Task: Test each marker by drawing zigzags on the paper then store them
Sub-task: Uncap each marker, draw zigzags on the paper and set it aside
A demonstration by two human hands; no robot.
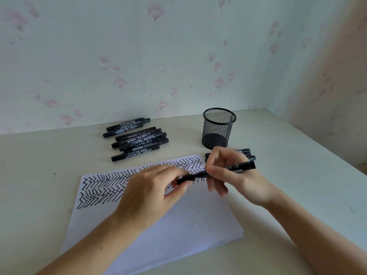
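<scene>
Two hands (151, 187) on one marker (216, 172)

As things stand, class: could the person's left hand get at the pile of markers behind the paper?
Probably not yet: the way to the pile of markers looks free, but the left hand grips the marker.

Free room and obstacles. Both hands (left hand (151, 187), right hand (230, 171)) meet over the paper (178, 225). Beyond the right hand, close by, stands the mesh pen cup (218, 128), mouth open upward; a few markers (245, 153) lie between cup and hand, partly hidden by the fingers. Beyond the left hand, a pile of markers (137, 139) blocks the far desk (39, 175). Bare desk lies left of the left hand and right of the right hand. The wall (178, 56) closes the far edge.
</scene>
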